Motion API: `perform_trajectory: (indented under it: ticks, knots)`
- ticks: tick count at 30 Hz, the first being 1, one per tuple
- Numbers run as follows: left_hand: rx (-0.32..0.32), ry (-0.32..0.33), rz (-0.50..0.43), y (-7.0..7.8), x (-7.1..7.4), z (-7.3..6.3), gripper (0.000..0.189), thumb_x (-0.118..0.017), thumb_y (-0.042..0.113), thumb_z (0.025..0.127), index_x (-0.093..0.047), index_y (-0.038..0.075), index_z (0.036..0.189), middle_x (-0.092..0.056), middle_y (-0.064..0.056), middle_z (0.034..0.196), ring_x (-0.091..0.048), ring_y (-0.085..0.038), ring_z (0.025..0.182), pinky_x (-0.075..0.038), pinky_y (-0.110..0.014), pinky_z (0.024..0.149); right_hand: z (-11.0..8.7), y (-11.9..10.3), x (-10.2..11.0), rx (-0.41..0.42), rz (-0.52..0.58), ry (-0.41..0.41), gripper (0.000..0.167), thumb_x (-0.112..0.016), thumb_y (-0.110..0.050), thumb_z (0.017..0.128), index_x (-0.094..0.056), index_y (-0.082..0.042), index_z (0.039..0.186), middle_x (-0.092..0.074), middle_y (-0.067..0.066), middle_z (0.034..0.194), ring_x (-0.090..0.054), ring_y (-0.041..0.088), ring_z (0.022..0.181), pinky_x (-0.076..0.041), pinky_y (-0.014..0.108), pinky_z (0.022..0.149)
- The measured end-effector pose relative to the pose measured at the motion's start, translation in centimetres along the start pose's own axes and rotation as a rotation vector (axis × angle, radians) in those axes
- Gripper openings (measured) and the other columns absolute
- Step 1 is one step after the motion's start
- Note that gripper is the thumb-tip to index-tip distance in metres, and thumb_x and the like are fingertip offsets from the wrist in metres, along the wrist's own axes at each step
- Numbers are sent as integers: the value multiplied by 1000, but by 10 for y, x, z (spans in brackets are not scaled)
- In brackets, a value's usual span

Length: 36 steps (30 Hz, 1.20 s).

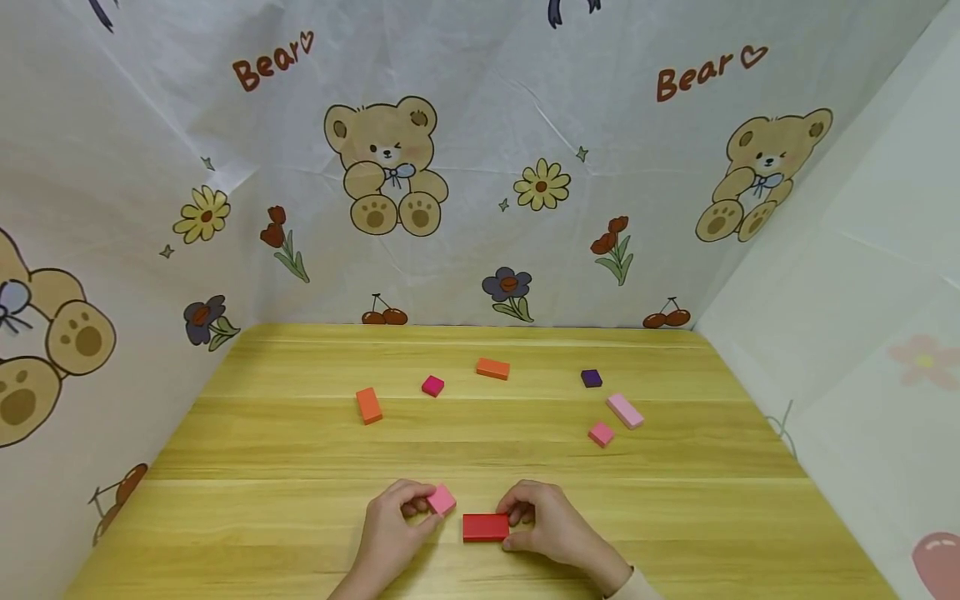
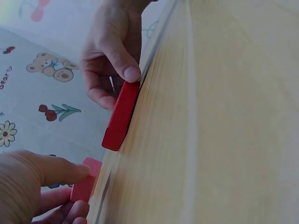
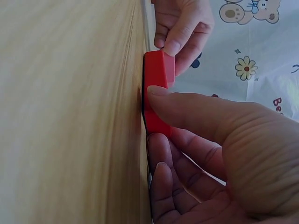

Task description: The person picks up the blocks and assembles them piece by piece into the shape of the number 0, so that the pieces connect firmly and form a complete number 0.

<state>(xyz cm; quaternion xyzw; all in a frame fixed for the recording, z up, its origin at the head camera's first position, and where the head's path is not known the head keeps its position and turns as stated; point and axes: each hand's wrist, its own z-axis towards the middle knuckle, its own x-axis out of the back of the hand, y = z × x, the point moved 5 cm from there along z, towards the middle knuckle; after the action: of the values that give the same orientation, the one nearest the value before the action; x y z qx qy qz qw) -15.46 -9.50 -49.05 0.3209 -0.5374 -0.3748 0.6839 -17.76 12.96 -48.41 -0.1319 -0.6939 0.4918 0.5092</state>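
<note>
Closest in, on the wood-grain bench (image 1: 300, 467), the right hand (image 1: 551, 523) grips one end of a red block (image 1: 484, 527), its thumb and fingers curled together so that only the block's width parts them; a pale sleeve (image 1: 636, 586) shows at that wrist. The red block lies flat, its long side running left to right, with its left end free. Just beyond that end and to its left is a small pink block (image 1: 442, 500), pinched by the left hand (image 1: 397, 523) between thumb and fingers, the gap between them just the block's own thickness. The head view shows the two blocks near each other but apart; whether the pink one touches the bench I cannot tell. Farther out on the right lies a rose-pink cube (image 1: 601, 434), with a long pale-pink block (image 1: 625, 411) set slantwise just behind it. Across on the left, at about the same depth as the pale-pink one, is an orange block (image 1: 369, 406). Beyond these come a small magenta block (image 1: 432, 386), left of centre, and a dark purple block (image 1: 592, 378) to the right, then a second orange block (image 1: 492, 368) near the middle, the farthest of all. Behind the bench hangs a white cloth (image 1: 450, 275) printed with bears, flowers and cherries.
</note>
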Motion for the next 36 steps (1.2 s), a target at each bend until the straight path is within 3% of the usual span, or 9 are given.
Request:
perform_trajectory:
  ticks: [20, 36]
  knots:
    - [-32, -75, 37, 0, -5, -2, 27, -84, 0, 66, -74, 6, 91, -67, 3, 85, -57, 0, 73, -52, -19, 67, 0, 0, -1, 0, -22, -7, 29, -87, -9, 69, -69, -14, 91, -62, -6, 85, -57, 4, 76, -50, 19, 67]
    - [-123, -73, 67, 1, -6, -3, 30, -85, -1, 64, -74, 7, 91, -65, 7, 83, -55, 0, 73, -51, -19, 66, 0, -1, 0, 1, -10, -9, 29, -87, -9, 69, -69, -13, 91, -62, -5, 86, -58, 4, 77, -51, 19, 67]
